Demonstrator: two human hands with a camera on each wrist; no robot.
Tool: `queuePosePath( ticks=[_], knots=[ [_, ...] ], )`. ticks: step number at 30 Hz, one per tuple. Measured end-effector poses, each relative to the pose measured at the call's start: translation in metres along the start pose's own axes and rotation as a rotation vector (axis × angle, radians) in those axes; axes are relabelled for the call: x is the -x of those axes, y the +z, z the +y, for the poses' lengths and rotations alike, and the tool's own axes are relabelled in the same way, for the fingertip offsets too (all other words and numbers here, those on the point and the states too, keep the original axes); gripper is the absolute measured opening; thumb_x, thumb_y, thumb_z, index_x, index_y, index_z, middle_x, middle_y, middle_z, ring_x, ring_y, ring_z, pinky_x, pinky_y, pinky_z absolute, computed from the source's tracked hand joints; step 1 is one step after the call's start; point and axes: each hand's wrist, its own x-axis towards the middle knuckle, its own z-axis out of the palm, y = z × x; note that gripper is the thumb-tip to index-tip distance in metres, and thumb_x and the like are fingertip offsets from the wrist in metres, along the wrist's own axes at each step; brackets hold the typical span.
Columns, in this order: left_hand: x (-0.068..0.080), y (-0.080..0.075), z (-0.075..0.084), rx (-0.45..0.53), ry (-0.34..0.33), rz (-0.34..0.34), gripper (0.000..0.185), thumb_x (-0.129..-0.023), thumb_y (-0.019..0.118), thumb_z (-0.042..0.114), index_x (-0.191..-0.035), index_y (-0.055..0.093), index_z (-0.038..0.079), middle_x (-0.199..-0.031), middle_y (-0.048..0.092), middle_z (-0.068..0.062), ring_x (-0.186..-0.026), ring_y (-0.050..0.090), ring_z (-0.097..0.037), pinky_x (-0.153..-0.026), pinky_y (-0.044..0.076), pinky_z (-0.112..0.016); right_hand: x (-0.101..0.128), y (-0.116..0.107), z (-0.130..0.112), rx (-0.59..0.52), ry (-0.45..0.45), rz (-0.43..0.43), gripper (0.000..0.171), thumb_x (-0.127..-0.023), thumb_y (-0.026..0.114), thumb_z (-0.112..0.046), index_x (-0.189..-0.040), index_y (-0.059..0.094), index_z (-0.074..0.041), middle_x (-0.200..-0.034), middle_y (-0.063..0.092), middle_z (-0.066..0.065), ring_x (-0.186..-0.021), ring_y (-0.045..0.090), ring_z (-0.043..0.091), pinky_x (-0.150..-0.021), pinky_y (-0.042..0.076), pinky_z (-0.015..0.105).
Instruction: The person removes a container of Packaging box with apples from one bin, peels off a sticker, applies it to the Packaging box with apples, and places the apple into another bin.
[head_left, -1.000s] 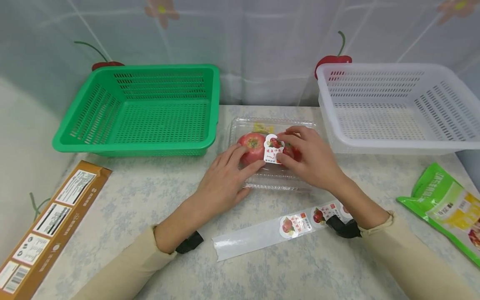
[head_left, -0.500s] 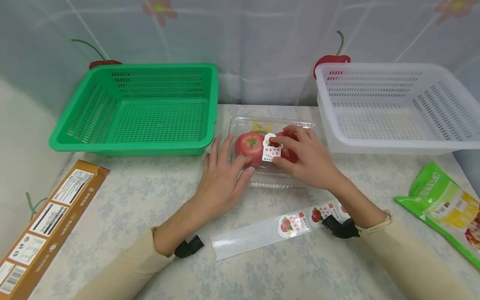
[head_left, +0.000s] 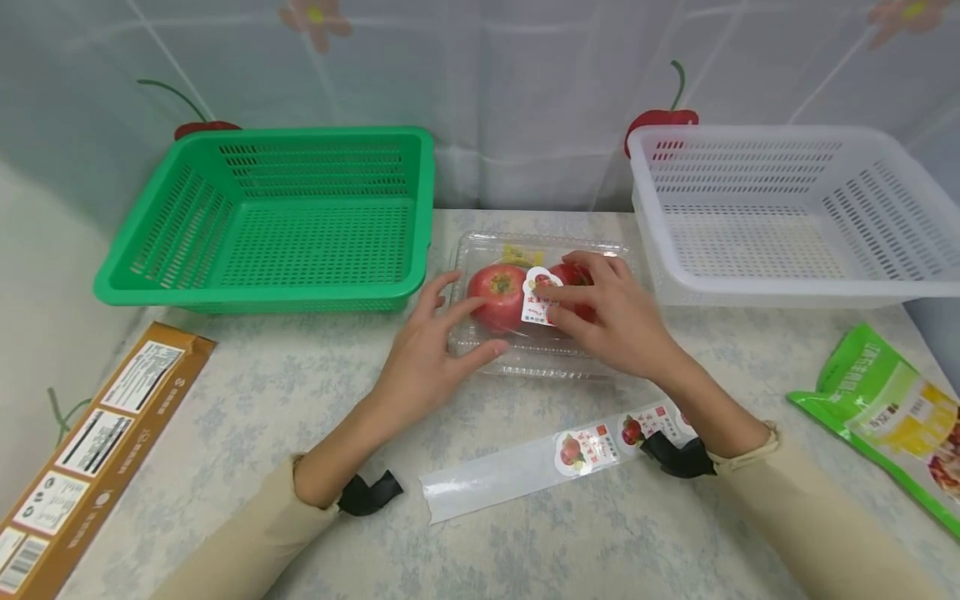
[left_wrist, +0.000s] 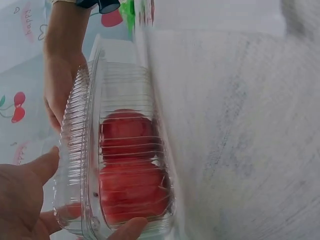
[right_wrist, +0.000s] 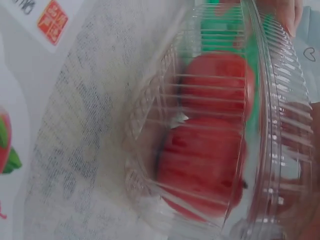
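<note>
A clear hinged plastic box [head_left: 540, 242] lies on the table, with two red apples [head_left: 498, 292] and a small yellow packet [head_left: 522, 255] inside. On its lid sits a white die-cut sticker [head_left: 535, 312] with a fruit picture and red lettering. My right hand [head_left: 622, 321] rests over the right half of the lid, thumb and fingertips pressing on the sticker. My left hand [head_left: 423, 354] is spread around the box's left end, thumb near the front rim. In the left wrist view the left thumb [left_wrist: 45, 165] shows beside the box's ridged edge.
A strip of sticker backing [head_left: 487, 487] with several fruit stickers lies in front of the box. A green basket [head_left: 262, 296] stands back left, a white basket [head_left: 795, 287] back right. An orange-brown carton [head_left: 112, 442] lies left, a green bag [head_left: 892, 408] right.
My left hand has drawn back from the sticker to the box's left end, its fingers spreading. The right hand stays on the sticker, its fingertips shifting slightly.
</note>
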Motion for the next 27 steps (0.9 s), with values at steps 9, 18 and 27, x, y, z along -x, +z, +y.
queuePosePath(
  ticks=[9, 18, 27],
  knots=[
    [-0.0001, 0.0020, -0.0030, 0.006, 0.010, 0.010, 0.064, -0.085, 0.076, 0.048, -0.135, 0.062, 0.011, -0.154, 0.030, -0.007, -0.140, 0.029, -0.030, -0.102, 0.038, -0.059, -0.0004, -0.0019, -0.0007, -0.013, 0.008, -0.018, 0.028, -0.089, 0.069, -0.016, -0.116, 0.075, -0.015, -0.136, 0.049, 0.016, -0.123, 0.038, 0.038, -0.088, 0.041, 0.059],
    [0.0007, 0.0022, -0.0018, 0.010, -0.003, 0.003, 0.065, -0.085, 0.076, 0.046, -0.136, 0.061, 0.010, -0.155, 0.030, -0.006, -0.143, 0.025, -0.029, -0.104, 0.036, -0.059, -0.0028, 0.0013, -0.0063, 0.019, 0.039, 0.016, 0.030, -0.086, 0.077, -0.029, -0.112, 0.077, -0.015, -0.130, 0.053, 0.015, -0.121, 0.042, 0.036, -0.089, 0.044, 0.054],
    [0.0022, 0.0023, -0.0023, 0.005, -0.008, 0.004, 0.066, -0.085, 0.076, 0.047, -0.137, 0.060, 0.009, -0.156, 0.029, -0.006, -0.141, 0.028, -0.029, -0.099, 0.042, -0.056, -0.0045, 0.0064, -0.0086, 0.068, 0.038, 0.052, 0.036, -0.083, 0.080, -0.034, -0.112, 0.077, -0.013, -0.128, 0.055, 0.017, -0.118, 0.045, 0.037, -0.087, 0.046, 0.051]
  ],
)
